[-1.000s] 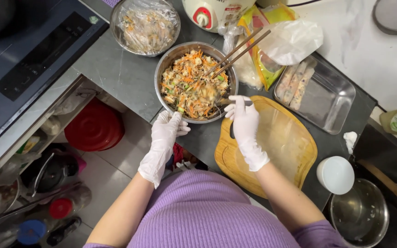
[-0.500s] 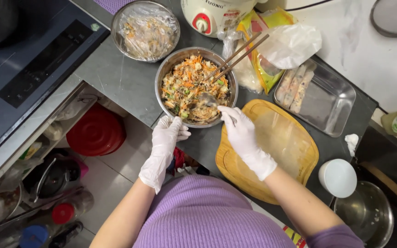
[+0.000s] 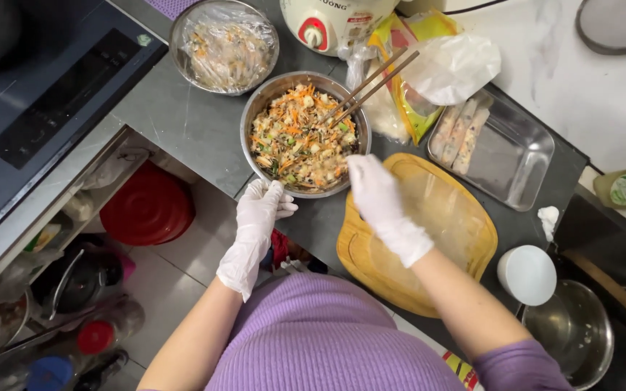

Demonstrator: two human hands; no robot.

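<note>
A steel bowl [image 3: 249, 119] of chopped filling with carrot shreds sits on the grey counter, and two chopsticks [image 3: 371, 85] lean on its far rim. My left hand [image 3: 257, 221], in a white glove, grips the bowl's near rim. My gloved right hand [image 3: 380, 197] reaches to the bowl's near right rim with its fingers bent down together; what they hold is hidden. Under that hand lies a wooden cutting board [image 3: 360, 253] with a translucent wrapper sheet [image 3: 440, 217] spread on it.
A glass tray [image 3: 519, 156] holds a few rolled rolls. A film-covered steel bowl [image 3: 224, 45], a rice cooker [image 3: 331, 22] and plastic bags stand behind. A white cup [image 3: 528, 274] and a steel pot [image 3: 574, 329] are at right. A dark cooktop [image 3: 45, 101] lies left, above a red lid [image 3: 148, 206].
My right hand has moved from above the board's left corner up to the bowl's near right rim. My left hand has stayed at the bowl's near edge.
</note>
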